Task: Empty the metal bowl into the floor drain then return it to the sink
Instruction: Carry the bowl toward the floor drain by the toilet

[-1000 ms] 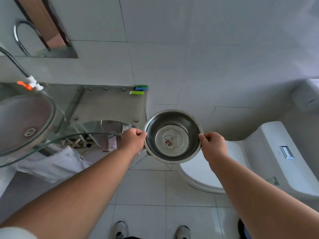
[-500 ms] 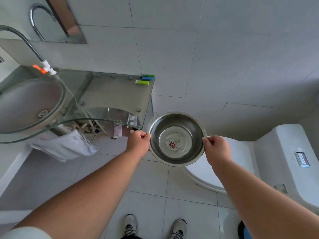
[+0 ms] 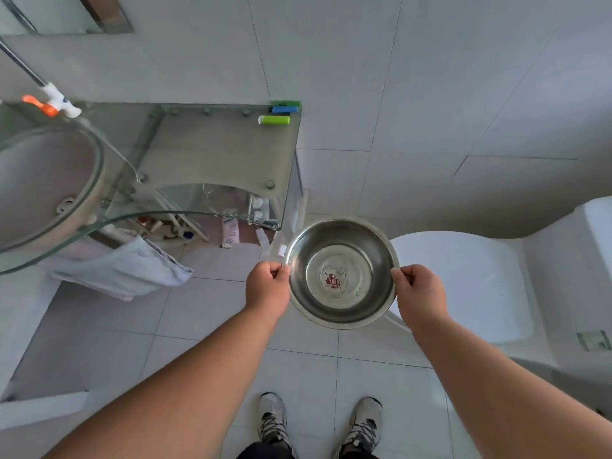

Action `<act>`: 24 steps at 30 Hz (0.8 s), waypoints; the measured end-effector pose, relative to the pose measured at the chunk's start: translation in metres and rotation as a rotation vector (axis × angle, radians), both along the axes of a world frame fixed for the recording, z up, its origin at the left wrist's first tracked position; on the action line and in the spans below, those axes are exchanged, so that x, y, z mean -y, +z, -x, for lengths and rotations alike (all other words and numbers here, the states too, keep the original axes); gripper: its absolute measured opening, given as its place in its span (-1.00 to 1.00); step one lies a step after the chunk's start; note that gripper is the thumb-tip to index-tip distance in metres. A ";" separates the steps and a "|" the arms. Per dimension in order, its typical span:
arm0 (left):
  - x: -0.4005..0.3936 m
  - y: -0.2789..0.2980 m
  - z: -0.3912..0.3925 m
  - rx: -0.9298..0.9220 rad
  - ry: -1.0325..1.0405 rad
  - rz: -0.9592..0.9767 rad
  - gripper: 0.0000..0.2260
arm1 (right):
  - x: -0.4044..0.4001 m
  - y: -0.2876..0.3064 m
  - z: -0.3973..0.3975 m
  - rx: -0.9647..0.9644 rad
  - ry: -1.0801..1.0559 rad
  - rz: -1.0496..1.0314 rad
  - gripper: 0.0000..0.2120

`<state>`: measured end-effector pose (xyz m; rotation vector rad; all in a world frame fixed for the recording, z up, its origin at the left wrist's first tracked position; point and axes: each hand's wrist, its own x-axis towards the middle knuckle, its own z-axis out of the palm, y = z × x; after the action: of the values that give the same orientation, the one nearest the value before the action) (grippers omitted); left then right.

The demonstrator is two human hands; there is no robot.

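The round metal bowl [image 3: 341, 273] hangs level over the tiled floor, between the glass counter and the toilet. A red mark shows on its bottom, seemingly under a little clear liquid. My left hand [image 3: 267, 289] pinches the bowl's left rim and my right hand [image 3: 418, 293] pinches the right rim. The glass sink basin [image 3: 39, 183] sits at the far left, set in the glass counter [image 3: 218, 150]. No floor drain shows in view.
A white toilet [image 3: 463, 279] stands close on the right of the bowl. A pale towel [image 3: 122, 270] hangs under the counter edge, with bottles and tubes on the shelf below. A faucet tip with an orange lever [image 3: 49, 104] reaches over the sink. My shoes [image 3: 318, 422] stand on white tiles.
The view has tipped further down and the bowl sits lower, nearer the floor tiles. Both hands keep the same hold on its rim. The counter and sink have shifted up and left.
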<state>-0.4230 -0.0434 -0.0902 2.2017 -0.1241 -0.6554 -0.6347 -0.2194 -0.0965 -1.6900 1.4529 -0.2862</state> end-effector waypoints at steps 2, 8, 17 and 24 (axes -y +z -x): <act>-0.002 -0.016 -0.007 -0.008 -0.007 -0.013 -0.82 | -0.004 -0.018 -0.005 0.004 -0.017 -0.011 -0.79; -0.004 -0.069 -0.028 -0.022 -0.037 -0.023 -0.84 | -0.017 -0.073 -0.021 0.028 -0.071 -0.050 -0.79; -0.001 -0.152 -0.062 -0.024 -0.081 -0.036 -0.85 | -0.028 -0.157 -0.047 0.085 -0.127 -0.082 -0.82; -0.004 -0.214 -0.084 -0.009 -0.100 -0.060 -0.79 | -0.037 -0.218 -0.066 0.116 -0.143 -0.089 -0.81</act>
<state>-0.3391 -0.0394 -0.3038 2.2611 -0.2141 -0.7325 -0.5689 -0.1821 -0.3144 -1.4774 1.4804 -0.3859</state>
